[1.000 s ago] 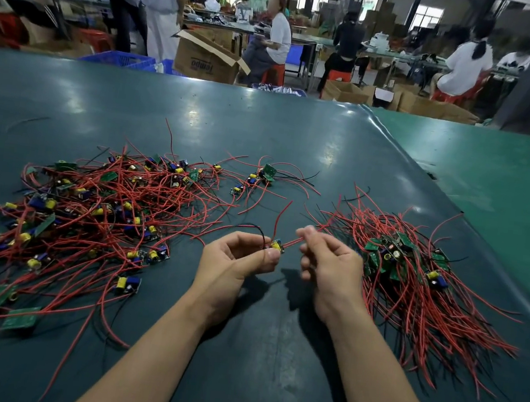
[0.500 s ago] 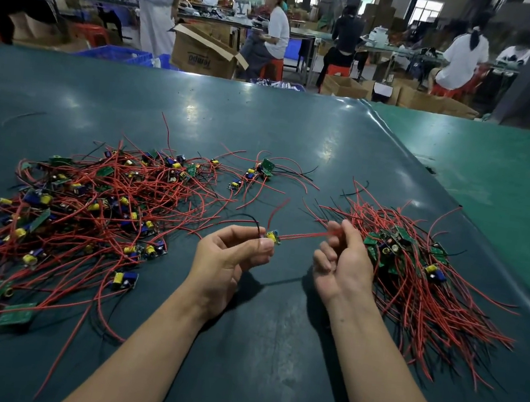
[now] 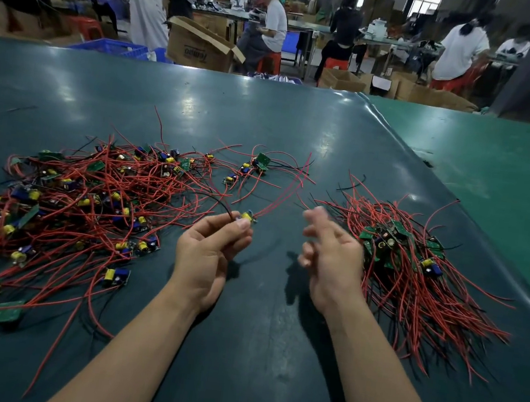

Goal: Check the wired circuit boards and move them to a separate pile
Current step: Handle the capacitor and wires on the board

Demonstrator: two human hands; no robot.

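My left hand (image 3: 209,249) pinches a small wired circuit board (image 3: 247,216) between thumb and fingers, just above the mat. Its red wires (image 3: 282,198) stream up and to the right, free in the air. My right hand (image 3: 329,253) hovers to the right of the board, blurred, fingers loosely spread and holding nothing. A wide, loose pile of wired boards (image 3: 90,199) with red leads covers the left of the mat. A tighter pile of boards (image 3: 397,250) lies right of my right hand.
The dark green mat (image 3: 248,349) runs to a raised edge on the right, beside a lighter green table (image 3: 494,169). A few stray boards (image 3: 261,162) lie behind my hands. Beyond the far edge are a cardboard box (image 3: 199,45), blue crates and several people.
My right hand has let go of the red wires and drawn back, fingers spreading. The wires now spring up and away. My left hand still holds the board in about the same place.
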